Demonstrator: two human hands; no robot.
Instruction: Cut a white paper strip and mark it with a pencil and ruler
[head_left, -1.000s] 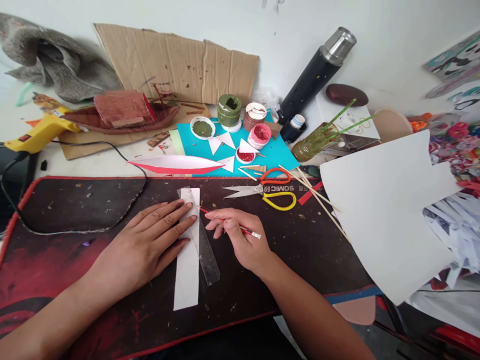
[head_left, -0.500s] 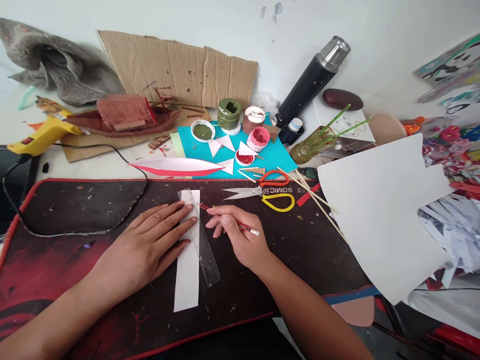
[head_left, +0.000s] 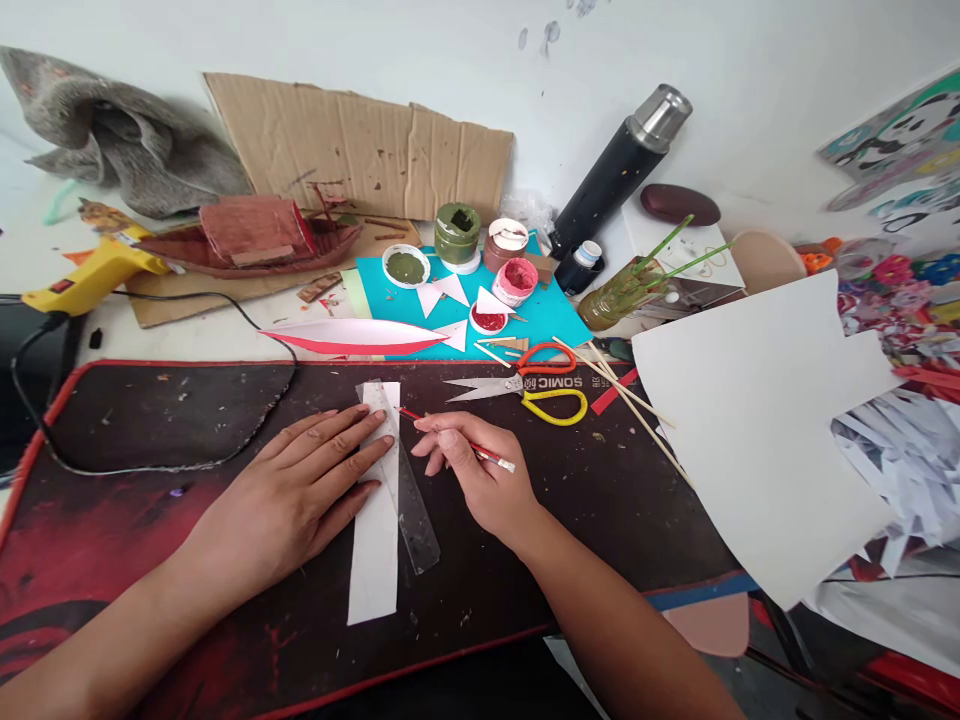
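My left hand (head_left: 300,495) lies flat with fingers spread, pressing a clear plastic ruler (head_left: 412,505) onto a long white paper strip (head_left: 373,560) on the dark desk mat (head_left: 150,440). My right hand (head_left: 472,475) pinches a red pencil (head_left: 495,460) whose tip touches the strip at the ruler's edge near the top. Scissors with orange and yellow handles (head_left: 536,385) lie just beyond the right hand.
Paint pots (head_left: 459,230) and white paper triangles sit on a teal sheet (head_left: 555,310). A red-edged paper boat shape (head_left: 352,335), a model boat (head_left: 247,235), a yellow glue gun (head_left: 90,280) with cable, a black flask (head_left: 615,175), skewers and a large white card (head_left: 772,430) surround the mat.
Both hands have stayed in place on the strip and ruler. Only the camera has tilted slightly, shifting the scene down a little.
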